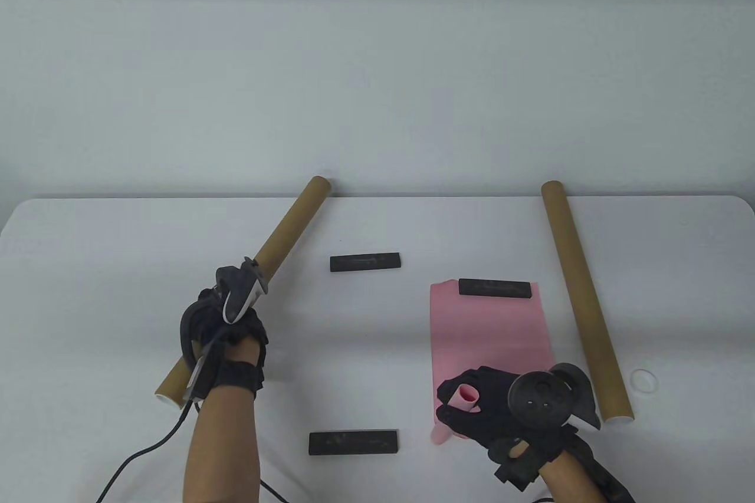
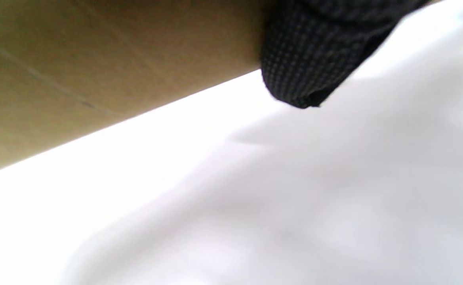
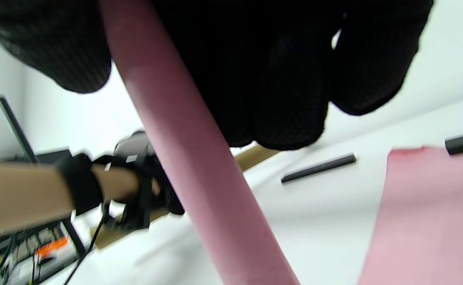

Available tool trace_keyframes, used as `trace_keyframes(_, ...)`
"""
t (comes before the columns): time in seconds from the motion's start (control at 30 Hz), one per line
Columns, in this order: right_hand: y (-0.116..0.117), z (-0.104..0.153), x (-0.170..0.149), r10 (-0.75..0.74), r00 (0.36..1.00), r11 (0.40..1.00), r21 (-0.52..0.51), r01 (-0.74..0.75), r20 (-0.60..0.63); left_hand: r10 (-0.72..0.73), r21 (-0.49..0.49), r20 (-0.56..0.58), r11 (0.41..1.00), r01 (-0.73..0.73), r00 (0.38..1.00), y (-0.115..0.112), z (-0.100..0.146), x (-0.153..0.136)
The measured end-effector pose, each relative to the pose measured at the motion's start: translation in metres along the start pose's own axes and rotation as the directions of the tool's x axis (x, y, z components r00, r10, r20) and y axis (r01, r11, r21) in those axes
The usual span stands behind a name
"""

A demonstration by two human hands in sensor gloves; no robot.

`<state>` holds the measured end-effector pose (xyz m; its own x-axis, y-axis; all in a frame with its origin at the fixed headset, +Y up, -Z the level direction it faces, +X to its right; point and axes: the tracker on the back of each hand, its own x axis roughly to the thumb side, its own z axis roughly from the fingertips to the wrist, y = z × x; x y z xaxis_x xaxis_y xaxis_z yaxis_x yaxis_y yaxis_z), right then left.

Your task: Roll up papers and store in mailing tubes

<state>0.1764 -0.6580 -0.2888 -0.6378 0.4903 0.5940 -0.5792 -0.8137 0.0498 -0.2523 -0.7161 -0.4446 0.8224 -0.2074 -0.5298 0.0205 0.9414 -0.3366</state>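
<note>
A brown cardboard mailing tube lies slanted on the left of the white table, and my left hand grips it near its lower end; the left wrist view shows the tube with a gloved finger curled round it. My right hand holds a rolled pink paper upright near the front, seen close as a pink roll in the right wrist view. A flat pink sheet lies behind it, pinned at its far edge by a black bar. A second tube lies at the right.
Two more black bars lie on the table, one in the middle and one near the front. A white tube cap sits by the right tube's near end. A cable trails from my left wrist.
</note>
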Motion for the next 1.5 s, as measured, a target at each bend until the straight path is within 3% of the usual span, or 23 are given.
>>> trace_keyframes(0.17, -0.021, 0.006, -0.013, -0.084, 0.996, 0.989, -0.124, 0.079, -0.032, 0.077, 0.186, 0.106, 0.978, -0.096, 0.991, 0.006, 0.030, -0.028)
trace_keyframes(0.23, -0.026, 0.008, -0.020, -0.091, 0.995, 0.986, -0.143, 0.083, -0.051, 0.094, 0.260, 0.201, 0.954, -0.146, 0.975, 0.008, 0.046, -0.040)
trace_keyframes(0.33, -0.034, 0.012, -0.032, -0.121, 0.989, 0.977, -0.189, 0.103, -0.086, 0.056, 0.384, 0.244, 0.911, -0.150, 0.968, 0.012, 0.074, -0.057)
trace_keyframes(0.5, -0.047, 0.022, -0.052, -0.196, 0.970, 0.938, -0.318, 0.142, -0.144, 0.050, 0.459, 0.344, 0.862, -0.215, 0.938, 0.011, 0.099, -0.068)
trace_keyframes(0.6, -0.059, 0.033, -0.066, -0.211, 0.959, 0.890, -0.443, 0.108, -0.189, 0.035, 0.493, 0.404, 0.833, -0.249, 0.914, 0.011, 0.109, -0.072)
trace_keyframes(0.73, -0.079, 0.052, -0.086, -0.346, 0.919, 0.759, -0.633, 0.155, -0.190, 0.005, 0.521, 0.466, 0.807, -0.279, 0.885, 0.008, 0.116, -0.072)
trace_keyframes(0.83, -0.085, 0.062, -0.097, -0.460, 0.877, 0.664, -0.710, 0.234, -0.141, -0.015, 0.527, 0.490, 0.802, -0.282, 0.872, 0.006, 0.116, -0.068)
trace_keyframes(1.23, -0.069, 0.059, -0.118, -0.719, 0.695, 0.520, -0.658, 0.545, 0.008, 0.017, 0.499, 0.560, 0.792, -0.353, 0.829, 0.006, 0.123, -0.068)
trace_keyframes(1.33, -0.056, 0.053, -0.120, -0.773, 0.634, 0.488, -0.611, 0.623, 0.029, 0.025, 0.474, 0.586, 0.800, -0.367, 0.810, 0.007, 0.124, -0.067)
trace_keyframes(1.5, -0.014, 0.032, -0.107, -0.870, 0.492, 0.428, -0.455, 0.781, 0.027, 0.065, 0.406, 0.632, 0.821, -0.401, 0.772, 0.006, 0.123, -0.067)
